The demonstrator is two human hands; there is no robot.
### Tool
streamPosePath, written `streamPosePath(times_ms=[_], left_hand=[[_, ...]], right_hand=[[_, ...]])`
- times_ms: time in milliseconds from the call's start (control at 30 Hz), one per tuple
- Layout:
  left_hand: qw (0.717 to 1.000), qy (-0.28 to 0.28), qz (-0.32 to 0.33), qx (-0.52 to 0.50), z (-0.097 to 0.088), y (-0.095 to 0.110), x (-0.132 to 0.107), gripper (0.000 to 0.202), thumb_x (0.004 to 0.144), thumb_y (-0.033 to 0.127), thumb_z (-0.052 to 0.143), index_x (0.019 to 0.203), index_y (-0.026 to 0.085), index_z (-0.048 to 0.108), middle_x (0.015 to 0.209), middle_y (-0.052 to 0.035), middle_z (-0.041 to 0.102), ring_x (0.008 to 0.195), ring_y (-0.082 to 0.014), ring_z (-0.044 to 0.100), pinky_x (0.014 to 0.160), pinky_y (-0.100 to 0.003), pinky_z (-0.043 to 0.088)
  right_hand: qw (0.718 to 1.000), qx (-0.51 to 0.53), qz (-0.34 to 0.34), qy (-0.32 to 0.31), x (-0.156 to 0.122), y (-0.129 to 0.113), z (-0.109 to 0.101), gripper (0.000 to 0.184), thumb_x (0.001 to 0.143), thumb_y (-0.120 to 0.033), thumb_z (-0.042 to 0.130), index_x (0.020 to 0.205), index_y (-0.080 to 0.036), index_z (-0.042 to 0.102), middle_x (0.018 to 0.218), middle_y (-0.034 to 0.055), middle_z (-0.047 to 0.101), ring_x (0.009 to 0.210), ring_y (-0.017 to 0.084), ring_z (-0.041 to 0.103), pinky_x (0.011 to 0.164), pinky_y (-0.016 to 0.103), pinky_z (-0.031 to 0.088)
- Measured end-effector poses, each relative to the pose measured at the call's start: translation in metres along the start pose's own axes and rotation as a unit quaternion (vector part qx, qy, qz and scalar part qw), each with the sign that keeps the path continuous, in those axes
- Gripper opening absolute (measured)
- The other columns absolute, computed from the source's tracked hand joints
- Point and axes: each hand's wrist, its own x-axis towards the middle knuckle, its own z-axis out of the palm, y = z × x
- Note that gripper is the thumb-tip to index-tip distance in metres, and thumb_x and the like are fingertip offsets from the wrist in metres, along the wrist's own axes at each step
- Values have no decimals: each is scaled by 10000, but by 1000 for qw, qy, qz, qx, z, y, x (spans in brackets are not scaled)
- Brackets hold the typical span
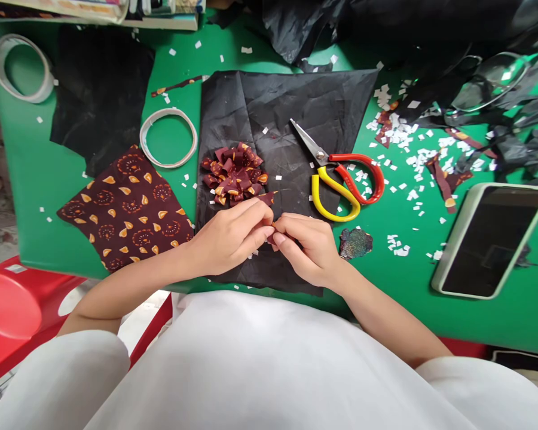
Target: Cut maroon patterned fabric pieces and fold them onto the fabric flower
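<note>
My left hand (240, 230) and my right hand (307, 245) meet over a black sheet (287, 95), fingertips pinched together. A small maroon scrap of patterned fabric (270, 237) shows between them, mostly hidden by the fingers. Just beyond my left hand sits a maroon flower of looped fabric (235, 173), with a patterned strip end (267, 198) beside it. Scissors (338, 173) with one red and one yellow handle lie partly open past my right hand, blades toward the upper left. A dark glittery piece (356, 243) rests by my right wrist.
Left of the sheet are patterned maroon cloth (130, 209), another black piece (101, 89) and two tape rolls, one white (47, 83), one thinner (195, 140). Several white paper bits (401, 134) litter the green table (399, 310). A phone (491, 239) and glasses (491, 80) lie right.
</note>
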Motion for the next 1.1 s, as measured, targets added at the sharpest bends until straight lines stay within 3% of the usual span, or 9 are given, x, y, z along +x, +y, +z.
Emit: streamPosePath(times_ms=[367,667,900,1100], left_hand=[[999,-16,-20,-23,-1,-1,-1,179,947,220,313,846,168,451,799,-6,526,753,-93,493,698,-211,401],[999,-38,-24,-20,-2,0,0,152,922,216,385,792,167,446,732,22,524,673,-76,483,638,-193,382],[997,-33,-56,-33,-3,2,1,109,894,225,441,804,165,433,692,40,491,623,-65,452,590,-178,362],[998,-60,-27,-6,-5,3,2,131,897,224,420,787,157,446,700,24,502,636,-80,453,601,-194,358]], right_hand=[[996,58,65,-12,1,-7,-6,263,886,-145,406,632,-175,465,581,-20,511,557,78,465,554,210,373],[1000,9,21,-17,1,-2,-2,205,876,-147,415,680,-182,461,580,-17,489,549,91,441,548,232,351],[1000,4,23,-15,0,-2,-3,195,877,-143,416,690,-186,448,586,-19,489,550,92,444,550,230,354],[1000,-1,12,-12,1,-2,-3,190,877,-139,410,698,-189,449,584,-24,481,542,92,440,547,226,353]])
